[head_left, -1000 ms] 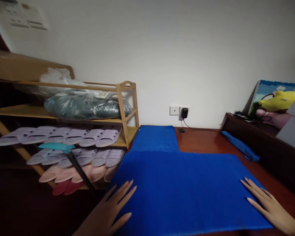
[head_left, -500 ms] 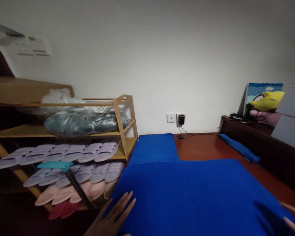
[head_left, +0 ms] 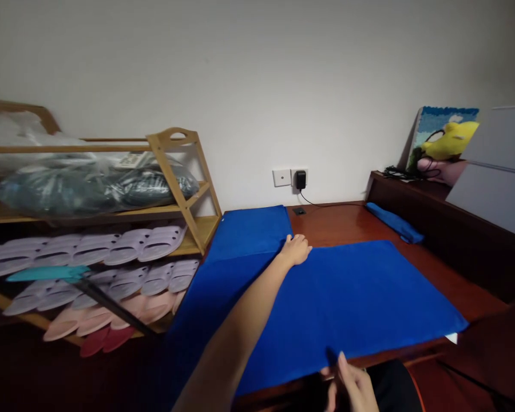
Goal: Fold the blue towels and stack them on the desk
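Note:
A large blue towel (head_left: 347, 297) lies spread flat over the reddish-brown wooden tabletop. My left hand (head_left: 296, 250) reaches across to its far edge, fingers curled down on the cloth where it meets a smaller blue cloth (head_left: 253, 232). At the near table edge, my right hand (head_left: 354, 383) is beside the towel's front border, thumb and fingers apart; no object shows between them. A small white tag (head_left: 452, 338) sticks out under the towel's right corner.
On the left stands a wooden shoe rack (head_left: 182, 189) with purple slippers (head_left: 129, 246), pink slippers (head_left: 96, 315) and a bagged bundle (head_left: 68, 186). A teal-topped pole (head_left: 111, 306) leans before it. A rolled blue cloth (head_left: 395, 221) and black charger (head_left: 301, 179) are behind.
My left hand has moved from the towel's left side to its far edge. My right hand has come from the right side to the near edge. The view has shifted down and left across the scene.

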A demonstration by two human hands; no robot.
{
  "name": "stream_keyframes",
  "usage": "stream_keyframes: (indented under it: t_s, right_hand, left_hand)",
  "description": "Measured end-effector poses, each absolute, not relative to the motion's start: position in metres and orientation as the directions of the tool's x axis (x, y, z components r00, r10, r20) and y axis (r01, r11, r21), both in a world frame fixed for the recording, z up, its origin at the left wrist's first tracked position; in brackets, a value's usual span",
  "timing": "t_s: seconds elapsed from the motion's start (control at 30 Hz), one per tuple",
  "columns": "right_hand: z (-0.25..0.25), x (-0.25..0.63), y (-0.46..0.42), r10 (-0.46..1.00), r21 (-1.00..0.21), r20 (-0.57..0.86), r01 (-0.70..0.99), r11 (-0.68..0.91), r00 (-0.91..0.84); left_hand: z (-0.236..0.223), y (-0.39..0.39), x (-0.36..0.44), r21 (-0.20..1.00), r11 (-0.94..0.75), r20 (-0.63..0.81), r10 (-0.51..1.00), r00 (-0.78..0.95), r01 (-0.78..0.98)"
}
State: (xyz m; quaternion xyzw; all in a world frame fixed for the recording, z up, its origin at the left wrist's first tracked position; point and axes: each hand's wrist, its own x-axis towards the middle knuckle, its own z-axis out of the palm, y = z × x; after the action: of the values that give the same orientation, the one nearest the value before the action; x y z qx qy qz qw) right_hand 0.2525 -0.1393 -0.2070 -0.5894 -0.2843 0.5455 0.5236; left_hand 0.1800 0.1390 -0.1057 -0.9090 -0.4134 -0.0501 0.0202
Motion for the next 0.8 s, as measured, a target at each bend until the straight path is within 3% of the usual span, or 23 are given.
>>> stream_keyframes:
  t_s: [0.1,0.37,0.57,0.8]
  right_hand:
    - [-0.2,0.248,-0.131,0.865,-0.899,-0.406,-0.298,-0.321,0.293]
    - [-0.21,0.233,-0.136,0.799,-0.936,-0.326,-0.29,-0.199,0.506]
    - [-0.22,0.228,-0.137,0.782,-0.797,-0.392,-0.604,-0.025,0.485]
    - [-0.207,0.231,-0.139,0.764,-0.749,-0.403,-0.661,0.04,0.504]
  left_hand:
    - [-0.119,0.144,0.185,0.044,-0.648,0.087,0.761,0.643,0.76]
    - [-0.128,0.172,0.186,0.204,-0.561,-0.031,0.816,0.578,0.803]
    - [-0.124,0.185,0.186,0.416,-0.454,-0.064,0.85,0.523,0.788]
    - [-0.116,0.193,0.184,0.654,-0.353,-0.077,0.849,0.523,0.67]
